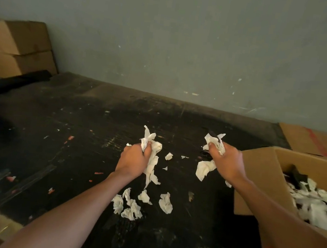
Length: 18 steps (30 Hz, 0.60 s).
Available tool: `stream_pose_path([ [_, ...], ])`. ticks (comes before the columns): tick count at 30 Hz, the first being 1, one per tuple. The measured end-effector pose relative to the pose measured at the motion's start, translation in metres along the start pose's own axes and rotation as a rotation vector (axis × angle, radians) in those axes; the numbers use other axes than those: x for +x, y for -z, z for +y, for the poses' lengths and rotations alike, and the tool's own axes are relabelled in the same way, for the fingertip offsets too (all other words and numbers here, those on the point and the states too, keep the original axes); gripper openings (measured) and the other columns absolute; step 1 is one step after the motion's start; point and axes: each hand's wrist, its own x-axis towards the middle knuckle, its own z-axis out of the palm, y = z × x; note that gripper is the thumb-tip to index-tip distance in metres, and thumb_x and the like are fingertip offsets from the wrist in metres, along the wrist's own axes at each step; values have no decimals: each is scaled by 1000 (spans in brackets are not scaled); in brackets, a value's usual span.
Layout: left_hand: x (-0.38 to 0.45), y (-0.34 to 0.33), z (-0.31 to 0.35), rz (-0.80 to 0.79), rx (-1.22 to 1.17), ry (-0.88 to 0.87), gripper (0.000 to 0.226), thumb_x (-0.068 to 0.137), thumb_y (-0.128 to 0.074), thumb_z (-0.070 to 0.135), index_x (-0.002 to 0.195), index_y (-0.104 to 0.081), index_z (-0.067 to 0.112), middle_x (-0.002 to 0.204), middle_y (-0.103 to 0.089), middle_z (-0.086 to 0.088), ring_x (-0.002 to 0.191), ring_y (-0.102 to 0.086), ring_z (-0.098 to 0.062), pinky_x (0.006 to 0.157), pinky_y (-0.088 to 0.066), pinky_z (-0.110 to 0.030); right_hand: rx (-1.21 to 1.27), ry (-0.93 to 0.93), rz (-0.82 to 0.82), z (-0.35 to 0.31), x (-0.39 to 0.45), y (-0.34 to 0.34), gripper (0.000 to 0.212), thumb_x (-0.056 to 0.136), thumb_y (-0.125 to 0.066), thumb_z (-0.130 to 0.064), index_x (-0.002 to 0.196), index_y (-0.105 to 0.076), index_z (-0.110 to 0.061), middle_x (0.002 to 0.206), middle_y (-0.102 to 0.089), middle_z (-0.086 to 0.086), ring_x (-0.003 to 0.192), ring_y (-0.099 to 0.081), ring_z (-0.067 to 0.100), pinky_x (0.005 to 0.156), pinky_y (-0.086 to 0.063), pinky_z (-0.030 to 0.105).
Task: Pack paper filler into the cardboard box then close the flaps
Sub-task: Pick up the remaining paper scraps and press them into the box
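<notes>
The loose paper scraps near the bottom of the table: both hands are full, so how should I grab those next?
Judging by how they lie, come straight down on the paper scraps from above. They are crumpled and bunched close together on the flat dark table, so rake your fingers inward around the cluster's outer edges and gather it into one handful. First drop what the left hand and right hand hold into the box.

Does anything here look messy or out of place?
Yes. Crumpled white paper scraps lie scattered on the dark scuffed work surface instead of in the open brown cardboard box at the right. The left hand and right hand each grip a wad.
</notes>
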Motion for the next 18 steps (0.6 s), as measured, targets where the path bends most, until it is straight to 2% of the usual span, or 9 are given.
stream_pose_path([
  [2, -18, 3, 16, 2, -13, -32, 51, 100, -32, 54, 75, -59, 19, 77, -62, -7, 86, -57, -21, 75, -50, -41, -43, 16, 29, -1, -17, 23, 32, 97, -55, -40, 74, -61, -18, 64, -64, 5, 57, -60, 18, 54, -49, 34],
  [5, -42, 4, 40, 21, -40, -84, 55, 101, -32, 54, 71, -61, 17, 71, -61, -6, 83, -60, -24, 74, -52, -42, -98, 22, 84, 0, -41, 59, 37, 97, -56, -40, 68, -58, -16, 59, -60, 3, 53, -56, 15, 50, -44, 28],
  [9, -71, -5, 77, -12, -52, -139, 55, 100, -32, 55, 68, -59, 20, 70, -63, -6, 80, -62, -22, 70, -49, -40, -148, -56, 164, 15, -68, 109, 50, 94, -55, -48, 65, -60, -8, 58, -62, 11, 52, -56, 20, 54, -50, 39],
  [11, -82, -13, 97, -31, -66, -163, 55, 100, -32, 56, 68, -58, 20, 71, -63, -5, 80, -63, -22, 71, -49, -39, -167, -101, 203, 25, -81, 133, 54, 92, -54, -52, 64, -60, -6, 59, -62, 12, 56, -58, 23, 54, -49, 39],
  [15, -100, -33, 140, -59, -60, -244, 50, 102, -34, 49, 74, -61, 17, 68, -60, 1, 66, -59, -10, 55, -39, -26, -184, -177, 280, 46, -101, 183, 56, 91, -56, -50, 54, -51, -8, 55, -55, 9, 52, -52, 24, 49, -42, 34],
  [18, -104, -54, 171, -97, -99, -299, 52, 102, -36, 48, 79, -66, 13, 67, -63, 0, 63, -62, -11, 55, -44, -26, -178, -184, 314, 64, -109, 218, 52, 92, -56, -49, 57, -54, -10, 61, -59, 13, 56, -51, 25, 51, -39, 33],
])
